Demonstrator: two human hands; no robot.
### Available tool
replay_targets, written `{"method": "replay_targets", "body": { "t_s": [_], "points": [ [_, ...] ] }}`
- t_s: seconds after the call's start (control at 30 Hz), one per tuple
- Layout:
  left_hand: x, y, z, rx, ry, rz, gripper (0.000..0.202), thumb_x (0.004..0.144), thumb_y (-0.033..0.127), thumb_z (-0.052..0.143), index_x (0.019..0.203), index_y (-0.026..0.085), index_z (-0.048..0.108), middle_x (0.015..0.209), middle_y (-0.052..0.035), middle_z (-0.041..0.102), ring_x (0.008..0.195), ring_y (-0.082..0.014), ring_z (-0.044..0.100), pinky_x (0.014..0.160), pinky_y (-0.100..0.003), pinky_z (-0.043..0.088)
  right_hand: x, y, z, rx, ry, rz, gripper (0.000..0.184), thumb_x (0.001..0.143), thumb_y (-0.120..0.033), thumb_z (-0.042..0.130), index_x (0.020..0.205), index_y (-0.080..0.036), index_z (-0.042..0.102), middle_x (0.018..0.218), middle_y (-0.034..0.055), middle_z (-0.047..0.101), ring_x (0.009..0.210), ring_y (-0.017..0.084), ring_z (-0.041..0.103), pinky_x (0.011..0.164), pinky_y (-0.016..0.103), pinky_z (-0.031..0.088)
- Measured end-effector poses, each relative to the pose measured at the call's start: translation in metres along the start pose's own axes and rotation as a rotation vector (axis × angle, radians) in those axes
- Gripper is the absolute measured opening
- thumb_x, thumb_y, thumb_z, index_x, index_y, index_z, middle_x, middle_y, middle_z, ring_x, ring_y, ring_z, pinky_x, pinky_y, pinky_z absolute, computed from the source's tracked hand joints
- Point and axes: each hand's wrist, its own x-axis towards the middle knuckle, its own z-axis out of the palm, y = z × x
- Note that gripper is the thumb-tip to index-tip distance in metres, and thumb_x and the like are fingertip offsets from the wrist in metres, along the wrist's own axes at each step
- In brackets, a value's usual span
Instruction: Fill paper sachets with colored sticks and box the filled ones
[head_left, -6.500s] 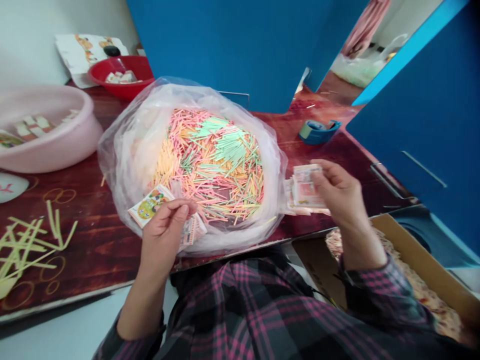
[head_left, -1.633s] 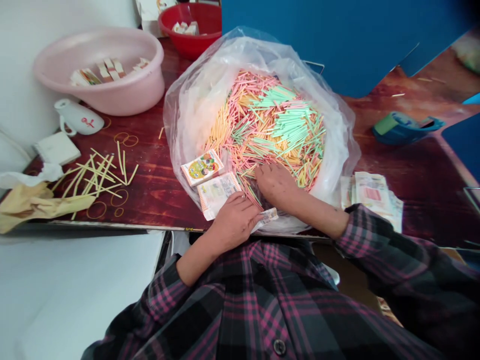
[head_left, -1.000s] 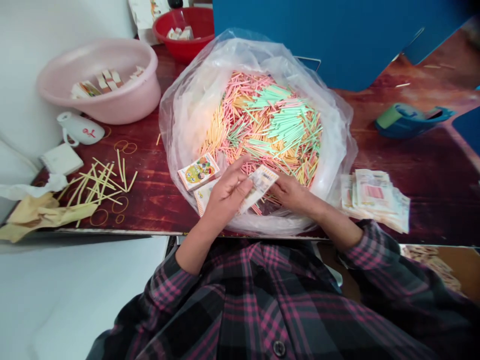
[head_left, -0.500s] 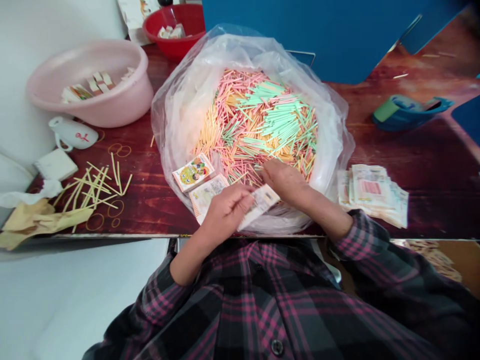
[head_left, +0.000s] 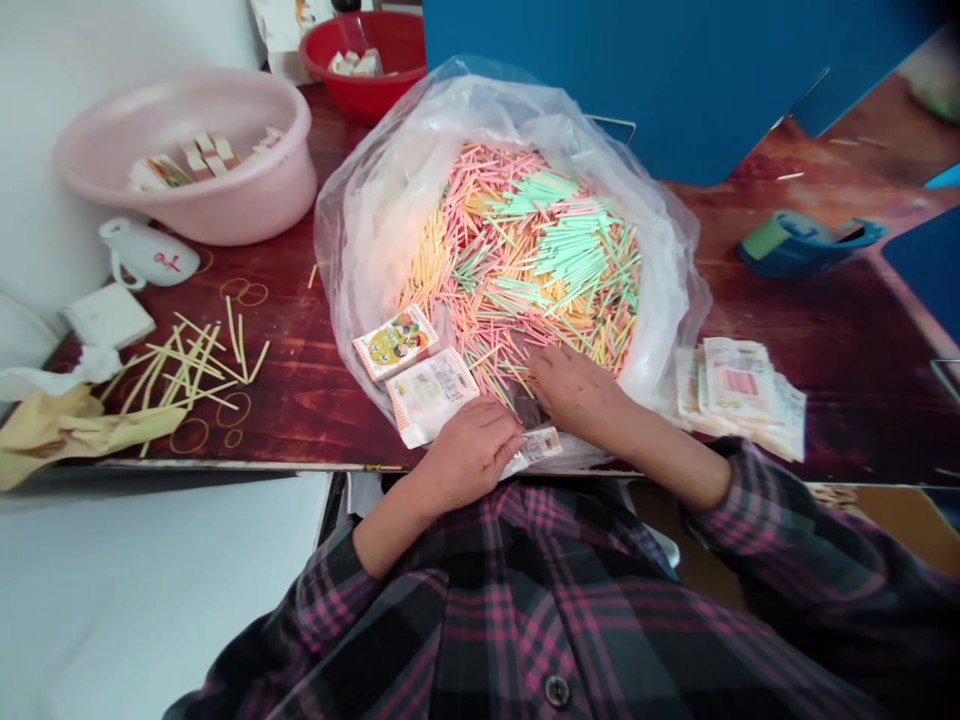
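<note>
A big clear plastic bag (head_left: 375, 200) on the dark red table (head_left: 300, 400) holds a heap of pink, green and yellow sticks (head_left: 525, 250). My left hand (head_left: 472, 450) is closed on a small printed packet (head_left: 536, 447) at the bag's near edge. My right hand (head_left: 574, 385) lies palm down on the sticks just beside it, fingers curled over them. Two more packets (head_left: 412, 365) rest on the bag's near left rim.
A pink basin (head_left: 187, 160) and a red bowl (head_left: 367, 60) with small packets stand at the back left. Loose yellow sticks (head_left: 195, 360), a white cup (head_left: 146, 262) and crumpled paper lie left. A pile of flat packets (head_left: 739, 385) and a blue tape dispenser (head_left: 802, 240) lie right.
Over the last second my left hand brought the packet down from above the sticks to the bag's near edge. My right hand settled flat onto the sticks.
</note>
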Motion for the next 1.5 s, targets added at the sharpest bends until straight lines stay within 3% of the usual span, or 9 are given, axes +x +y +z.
{"method": "replay_targets", "body": {
  "t_s": [0.3,0.5,0.6,0.77,0.93,1.03,1.2,1.37,1.5],
  "points": [
    [-0.001,0.000,0.002,0.013,-0.013,-0.025,0.032,0.106,0.031,0.041,0.092,0.018,0.066,0.096,-0.0100,0.076,0.101,-0.0223,0.070,0.100,-0.043,0.056,0.008,-0.001,0.012,0.157,0.117,0.151,0.029,0.100,-0.020,0.042,0.110,-0.009,0.067,0.108,0.0212,0.072,0.100,0.030,0.066,0.084,0.038,0.047],
    [-0.003,-0.002,-0.005,-0.121,0.038,-0.055,0.029,0.106,0.033,0.045,0.094,0.018,0.067,0.099,-0.0093,0.078,0.101,-0.0208,0.072,0.094,-0.039,0.058,0.007,0.026,0.009,0.960,0.187,0.092,0.028,0.098,-0.032,0.041,0.085,-0.019,0.062,0.080,0.0031,0.066,0.073,0.017,0.059,0.069,0.029,0.047],
    [0.005,-0.001,-0.014,-0.171,0.143,-0.074,0.025,0.106,0.030,0.048,0.094,0.019,0.067,0.125,-0.0134,0.075,0.121,-0.0215,0.069,0.105,-0.042,0.056,0.004,0.029,0.010,1.207,0.204,0.029,0.031,0.098,-0.041,0.044,0.082,-0.020,0.060,0.076,0.0000,0.061,0.070,0.014,0.055,0.067,0.028,0.046],
    [0.040,-0.002,-0.025,-0.064,0.202,0.048,0.025,0.104,0.031,0.052,0.093,0.017,0.069,0.167,-0.0182,0.041,0.158,-0.0296,0.034,0.128,-0.056,0.032,-0.001,0.029,0.017,1.223,0.257,-0.088,0.025,0.097,-0.042,0.050,0.082,-0.022,0.054,0.075,-0.0024,0.057,0.069,0.014,0.051,0.069,0.028,0.044],
    [0.056,-0.001,-0.022,-0.149,0.063,0.033,0.028,0.105,0.030,0.047,0.090,0.017,0.067,0.168,-0.0161,0.040,0.150,-0.0262,0.048,0.119,-0.047,0.047,-0.001,0.028,0.023,1.108,0.306,-0.194,0.020,0.088,-0.037,0.061,0.098,-0.020,0.058,0.088,0.0017,0.066,0.079,0.018,0.059,0.074,0.031,0.047],
    [0.050,-0.001,-0.019,-0.171,0.042,-0.020,0.026,0.105,0.029,0.048,0.091,0.018,0.067,0.167,-0.0146,0.041,0.147,-0.0265,0.052,0.118,-0.046,0.048,0.003,0.026,0.024,1.068,0.345,-0.231,0.019,0.087,-0.039,0.062,0.093,-0.021,0.057,0.086,0.0021,0.066,0.077,0.019,0.058,0.074,0.031,0.047],
    [0.041,-0.002,-0.019,-0.213,0.062,-0.109,0.025,0.102,0.028,0.052,0.082,0.019,0.064,0.163,-0.0151,0.048,0.149,-0.0271,0.050,0.120,-0.046,0.045,0.007,0.021,0.021,1.196,0.338,-0.113,0.031,0.099,-0.049,0.051,0.088,-0.022,0.059,0.081,0.0011,0.065,0.073,0.016,0.056,0.071,0.030,0.047],
    [0.035,-0.001,-0.026,-0.327,0.155,-0.187,0.025,0.102,0.031,0.054,0.084,0.020,0.067,0.165,-0.0135,0.046,0.153,-0.0283,0.044,0.124,-0.048,0.039,0.005,0.020,0.022,1.311,0.335,0.057,0.048,0.096,-0.066,0.053,0.080,-0.022,0.064,0.070,0.0002,0.063,0.068,0.017,0.057,0.065,0.031,0.048],
    [0.031,-0.001,-0.019,-0.602,0.269,-0.303,0.028,0.098,0.041,0.063,0.079,0.021,0.068,0.158,-0.0098,0.056,0.152,-0.0298,0.045,0.125,-0.050,0.036,0.010,0.020,0.012,1.435,0.530,0.153,0.047,0.093,-0.067,0.059,0.090,-0.022,0.072,0.088,0.0039,0.074,0.083,0.019,0.068,0.079,0.035,0.055]
  ]
}}
